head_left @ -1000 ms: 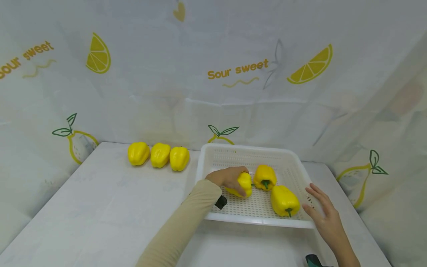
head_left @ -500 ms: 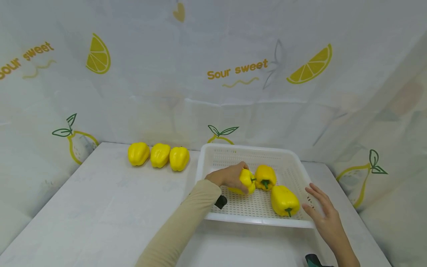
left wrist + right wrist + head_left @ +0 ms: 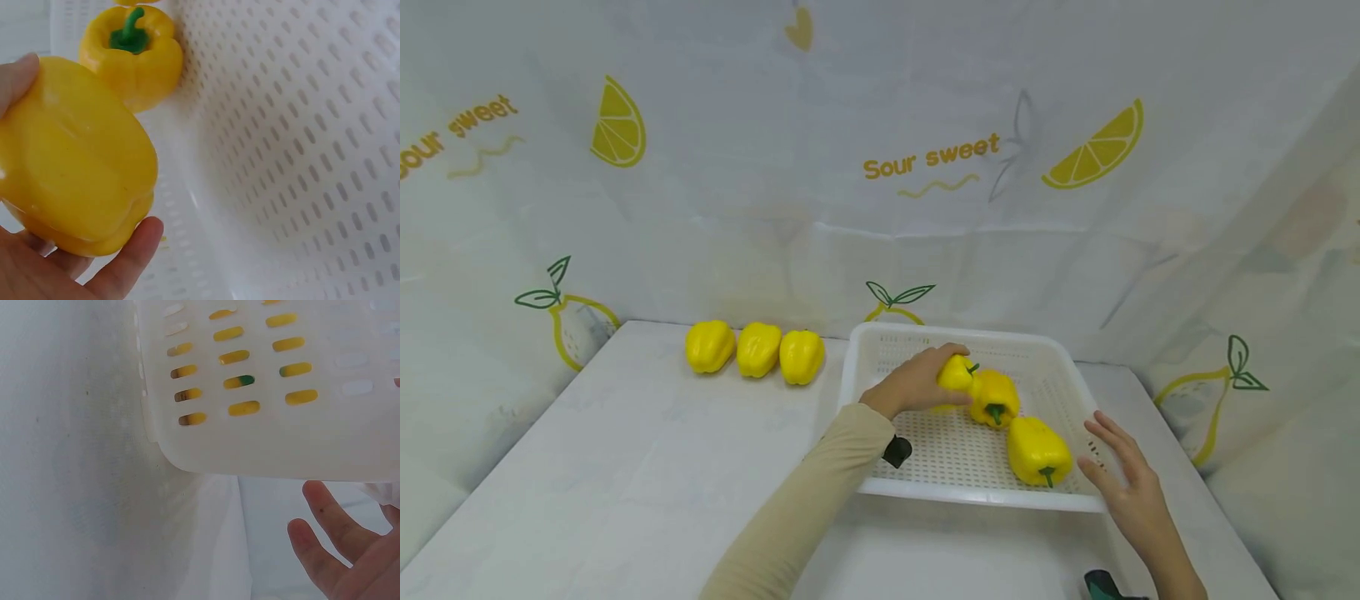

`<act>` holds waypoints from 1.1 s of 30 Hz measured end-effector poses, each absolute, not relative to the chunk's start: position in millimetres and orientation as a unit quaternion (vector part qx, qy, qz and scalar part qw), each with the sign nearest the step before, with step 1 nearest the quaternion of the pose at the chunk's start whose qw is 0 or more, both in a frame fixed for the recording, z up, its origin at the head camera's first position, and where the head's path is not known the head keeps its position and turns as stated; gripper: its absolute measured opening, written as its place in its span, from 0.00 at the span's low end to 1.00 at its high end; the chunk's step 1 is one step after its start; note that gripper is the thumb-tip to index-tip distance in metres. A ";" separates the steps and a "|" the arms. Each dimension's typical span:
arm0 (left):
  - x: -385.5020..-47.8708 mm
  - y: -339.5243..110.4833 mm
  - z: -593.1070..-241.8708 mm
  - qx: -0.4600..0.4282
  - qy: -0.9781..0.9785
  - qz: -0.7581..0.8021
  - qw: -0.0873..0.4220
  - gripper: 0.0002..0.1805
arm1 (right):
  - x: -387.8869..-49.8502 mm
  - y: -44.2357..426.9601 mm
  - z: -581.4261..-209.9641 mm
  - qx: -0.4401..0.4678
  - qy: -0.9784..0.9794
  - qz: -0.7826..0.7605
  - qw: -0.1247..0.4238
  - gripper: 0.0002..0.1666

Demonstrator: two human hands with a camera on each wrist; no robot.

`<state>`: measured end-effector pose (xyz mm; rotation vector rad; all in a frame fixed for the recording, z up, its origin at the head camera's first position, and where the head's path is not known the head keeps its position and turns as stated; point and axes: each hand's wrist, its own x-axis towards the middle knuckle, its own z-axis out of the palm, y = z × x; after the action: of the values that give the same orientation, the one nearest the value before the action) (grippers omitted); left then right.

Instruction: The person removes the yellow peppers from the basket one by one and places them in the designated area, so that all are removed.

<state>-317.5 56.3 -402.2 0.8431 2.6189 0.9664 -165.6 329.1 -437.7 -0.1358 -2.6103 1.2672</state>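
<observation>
Yellow pepper (image 3: 956, 372) shifts toward back of basket (image 3: 970, 497) since earlier frame; your left hand (image 3: 917, 382) grips it beside second pepper (image 3: 995, 398). Your right hand (image 3: 1138, 492) spreads at basket's right side. Likely placing step; next move seems to call for lowering, releasing.

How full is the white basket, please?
The basket is partly full: two yellow peppers sit on its partly bare floor; a third pepper is in the left grip.

My head view gives me a pale tabletop (image 3: 625, 467) and, behind it, a hanging white sheet (image 3: 737, 200). On it I read orange "Sour sweet" lettering (image 3: 932, 157), twice, near yellow citrus wedges (image 3: 620, 129); a yellow heart (image 3: 801, 32) sits higher, outlined lemons (image 3: 580, 329) lower.
</observation>
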 end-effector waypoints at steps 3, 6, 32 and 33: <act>-317.1 55.0 -399.1 0.285 0.892 0.336 0.105 0.40 | -167.0 328.8 -436.7 -0.046 -0.892 0.433 0.118 0.33; -315.2 53.7 -395.6 0.284 0.887 0.347 0.106 0.40 | -167.3 328.5 -436.2 -0.048 -0.894 0.430 0.118 0.33; -264.6 19.7 -356.0 0.306 0.861 0.406 0.034 0.38 | -167.6 328.8 -438.7 -0.048 -0.895 0.425 0.123 0.33; -262.6 18.0 -355.7 0.309 0.859 0.407 0.029 0.38 | -167.6 328.7 -438.8 -0.049 -0.896 0.424 0.124 0.33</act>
<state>-262.6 18.0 -355.7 0.9530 2.6499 1.2571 -167.6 328.7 -438.8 -0.1419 -2.6112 1.2368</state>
